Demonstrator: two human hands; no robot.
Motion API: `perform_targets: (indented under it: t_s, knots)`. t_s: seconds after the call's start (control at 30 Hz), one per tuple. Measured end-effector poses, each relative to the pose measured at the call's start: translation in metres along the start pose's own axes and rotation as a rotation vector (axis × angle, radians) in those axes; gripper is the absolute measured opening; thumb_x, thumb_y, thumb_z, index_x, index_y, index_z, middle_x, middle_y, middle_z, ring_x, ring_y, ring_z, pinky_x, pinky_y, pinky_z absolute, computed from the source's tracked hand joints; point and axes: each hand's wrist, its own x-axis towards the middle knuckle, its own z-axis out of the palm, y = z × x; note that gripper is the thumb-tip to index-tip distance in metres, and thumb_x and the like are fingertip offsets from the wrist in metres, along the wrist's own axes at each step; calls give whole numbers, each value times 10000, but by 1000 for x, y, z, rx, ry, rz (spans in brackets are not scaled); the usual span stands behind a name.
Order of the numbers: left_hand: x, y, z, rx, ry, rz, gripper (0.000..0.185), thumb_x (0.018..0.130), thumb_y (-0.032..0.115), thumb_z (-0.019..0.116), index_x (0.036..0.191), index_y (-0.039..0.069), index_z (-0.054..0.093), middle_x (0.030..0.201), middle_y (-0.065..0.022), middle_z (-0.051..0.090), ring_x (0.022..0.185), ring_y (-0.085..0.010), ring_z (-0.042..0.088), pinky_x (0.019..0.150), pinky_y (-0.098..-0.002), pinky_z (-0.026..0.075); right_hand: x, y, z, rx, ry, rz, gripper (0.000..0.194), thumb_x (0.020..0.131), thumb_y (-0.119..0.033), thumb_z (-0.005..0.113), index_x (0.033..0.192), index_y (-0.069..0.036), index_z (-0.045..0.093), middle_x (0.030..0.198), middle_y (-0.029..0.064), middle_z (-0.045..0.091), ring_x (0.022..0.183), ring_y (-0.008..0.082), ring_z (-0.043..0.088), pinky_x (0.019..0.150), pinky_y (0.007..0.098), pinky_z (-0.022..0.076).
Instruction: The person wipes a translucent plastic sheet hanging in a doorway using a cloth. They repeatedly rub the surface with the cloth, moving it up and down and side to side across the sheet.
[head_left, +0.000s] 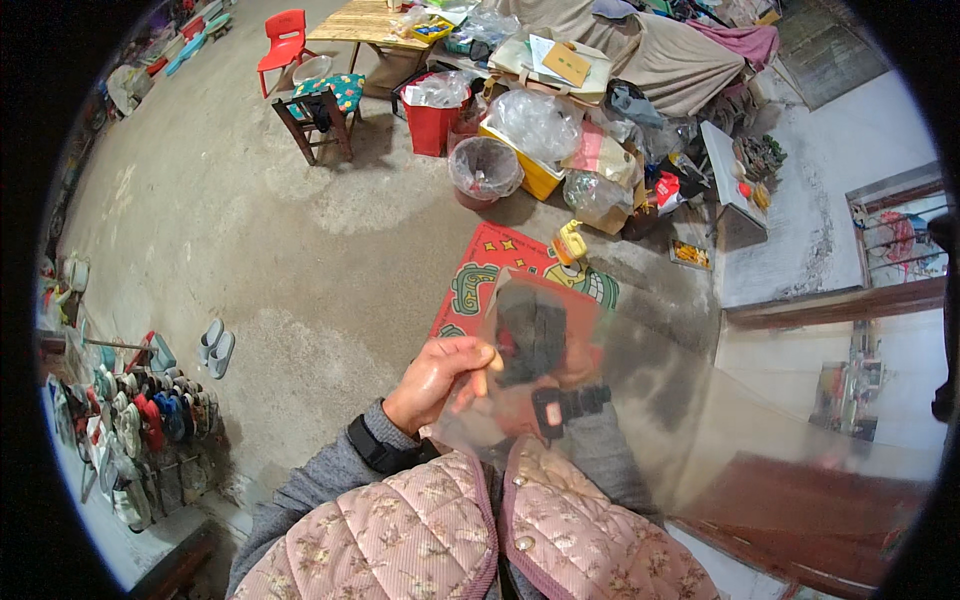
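Observation:
My left hand pinches the edge of a clear plastic film between thumb and fingers. A dark strap circles that wrist. The film spreads widely to the right; whether it is a sheet or a bag cannot be told. Seen hazily through it, my right hand is beside a dark grey object with a red spot, too blurred to name. Its grip is unclear. A watch sits on the right wrist. Beyond lies a red mat with cartoon print, with a yellow pump bottle at its far side.
Ahead are a lined waste bin, a red bin, a yellow foam-lined box with plastic bags, and a wooden chair. Grey slippers and a loaded shoe rack are left. A white wall borders the right.

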Motion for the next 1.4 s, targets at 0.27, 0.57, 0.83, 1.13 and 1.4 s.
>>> perform_targets:
  t_s: [0.27,0.57,0.83,1.13,1.4]
  knots:
    - [7,-3,8,-11,18,-47,221,952,174,521,879,10,650,597,-47,616,401,-78,466,377,-204,361,33,16,2,256,14,78,519,967,-410,449,1267,8,515,1146,125,614,979,210,613,841,339,512]
    - [13,8,-6,130,115,55,219,957,198,520,881,34,642,605,-27,598,438,-73,467,395,-211,358,-48,-7,-5,435,-144,23,517,973,-379,447,1320,3,455,1291,122,536,1161,234,533,1034,387,405]
    - [17,0,14,335,-50,-87,176,948,178,556,907,23,627,694,-40,657,531,-90,575,492,-227,450,-36,-1,-1,347,94,-110,394,987,-306,440,1274,-46,514,1223,49,579,1137,187,539,993,354,429]
    - [22,1,7,559,-334,-111,190,941,171,577,852,13,635,682,-5,612,594,-66,567,523,-230,456,-50,-7,16,542,115,-145,378,990,-296,397,1229,-44,547,1229,74,586,1147,226,544,1013,413,413]
    - [33,-5,19,734,-348,-53,214,924,180,608,792,14,637,625,16,570,545,-58,534,499,-223,445,-63,-14,-26,735,333,-451,430,967,-338,399,1299,-95,524,1329,62,537,1236,266,483,1079,456,335]
